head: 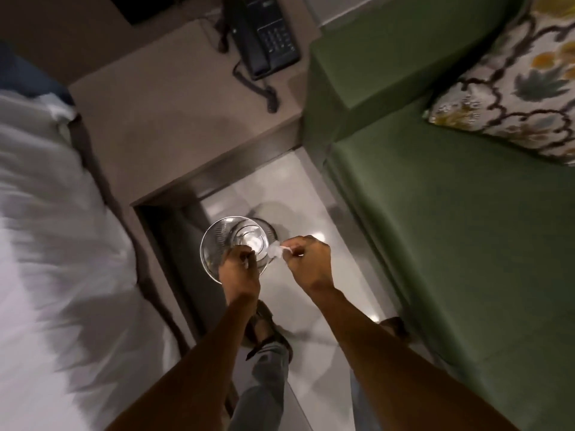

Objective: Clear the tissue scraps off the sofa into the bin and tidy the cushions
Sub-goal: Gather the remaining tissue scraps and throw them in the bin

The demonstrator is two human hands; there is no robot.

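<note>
Pinching a small white tissue scrap [275,252] between thumb and fingertips, the right hand [306,264] holds it just at the right rim of the shiny metal bin [214,241], which stands on the pale tiled floor [329,225] between the bedside desk [161,119] and the green sofa [451,228]. The left hand [241,270] is curled closed over the bin's near rim; whether it grips a scrap of its own or the rim itself I cannot tell. To finish this drop cleanly, the right hand would do best to move the scrap left until it is fully over the opening before the fingers part, since so light a piece could drift onto the tiles. The seat edge nearest the bin shows no scraps. A patterned cushion [510,88] leans in the sofa's far corner, not yet straightened.
</note>
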